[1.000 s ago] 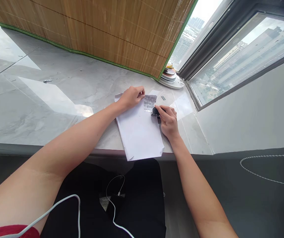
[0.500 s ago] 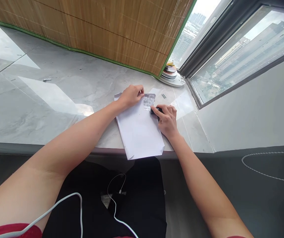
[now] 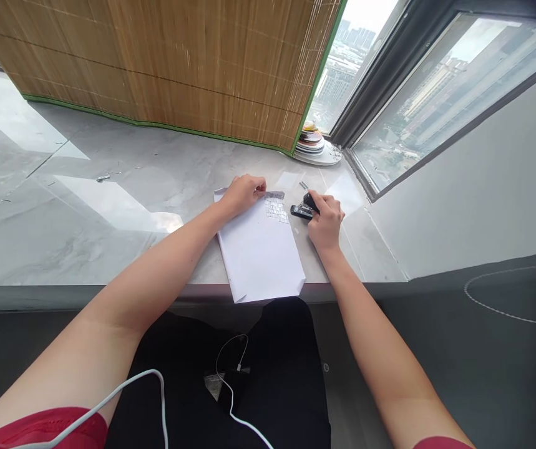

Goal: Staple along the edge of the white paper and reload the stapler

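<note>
A person's right hand grips a black stapler, its rear half hidden in the fist, just off the right edge of a sheet of paper on a marble ledge. The left hand, fingers curled, pins the sheet's far corner beside rows of staples.

The pale grey marble sill lies broad and bare to the left of the white paper stack. Far off, the hanging woven bamboo blind walls it; a stack of plates blocks the far right corner.
</note>
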Tool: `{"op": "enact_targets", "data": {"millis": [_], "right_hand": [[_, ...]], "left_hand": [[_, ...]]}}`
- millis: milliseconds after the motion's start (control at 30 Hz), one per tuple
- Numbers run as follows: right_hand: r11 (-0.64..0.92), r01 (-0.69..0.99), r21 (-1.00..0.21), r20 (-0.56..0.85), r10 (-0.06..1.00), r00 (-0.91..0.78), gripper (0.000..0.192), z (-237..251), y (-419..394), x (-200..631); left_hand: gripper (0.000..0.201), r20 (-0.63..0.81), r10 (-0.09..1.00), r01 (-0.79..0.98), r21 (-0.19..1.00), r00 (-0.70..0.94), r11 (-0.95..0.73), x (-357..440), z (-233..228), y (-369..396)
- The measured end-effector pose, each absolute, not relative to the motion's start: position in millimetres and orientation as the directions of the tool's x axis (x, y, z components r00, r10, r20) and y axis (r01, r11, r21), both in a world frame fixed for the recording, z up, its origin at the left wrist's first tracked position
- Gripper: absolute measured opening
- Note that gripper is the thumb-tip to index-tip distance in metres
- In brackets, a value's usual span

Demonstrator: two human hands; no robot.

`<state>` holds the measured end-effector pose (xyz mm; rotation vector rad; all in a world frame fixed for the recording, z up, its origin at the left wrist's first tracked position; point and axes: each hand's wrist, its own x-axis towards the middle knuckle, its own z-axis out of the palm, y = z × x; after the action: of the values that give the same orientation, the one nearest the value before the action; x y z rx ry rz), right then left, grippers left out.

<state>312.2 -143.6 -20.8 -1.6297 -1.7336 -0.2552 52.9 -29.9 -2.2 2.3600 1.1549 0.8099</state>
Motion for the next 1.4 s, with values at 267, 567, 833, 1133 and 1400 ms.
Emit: {"op": "enact_targets", "data": {"millis": [267,567,833,1133,1400], "right_hand": [[-0.015,0.893,-0.450,0.575,0.761,0.302,0.046,-25,-136,310],[0.030,0.872,-0.488,0.548,0.789,0.279,0.031,-19,-137,302],[0.164,0.785,-0.597,0.519,0.826,0.222,0.024,12,-161,234],[0.165,0.822,-0.546,0.351,0.935,0.046,0.016,7,-168,163],[0.095,0.818,-0.568,0.428,0.883,0.195,0.022,-16,-166,266]], "left_hand": [[0.020,0.410,0.858,0.731,0.474,0.311,-0.491,29,19,-47],[0.060,0.138,0.990,0.974,0.221,0.024,-0.055,-120,27,-102],[0.074,-0.004,0.997,0.983,0.172,-0.072,0.071,-194,9,-134],[0.076,-0.015,0.997,0.982,0.173,-0.072,0.074,-189,11,-133],[0.076,0.013,0.997,0.985,0.157,-0.070,0.067,-190,6,-130]]}}
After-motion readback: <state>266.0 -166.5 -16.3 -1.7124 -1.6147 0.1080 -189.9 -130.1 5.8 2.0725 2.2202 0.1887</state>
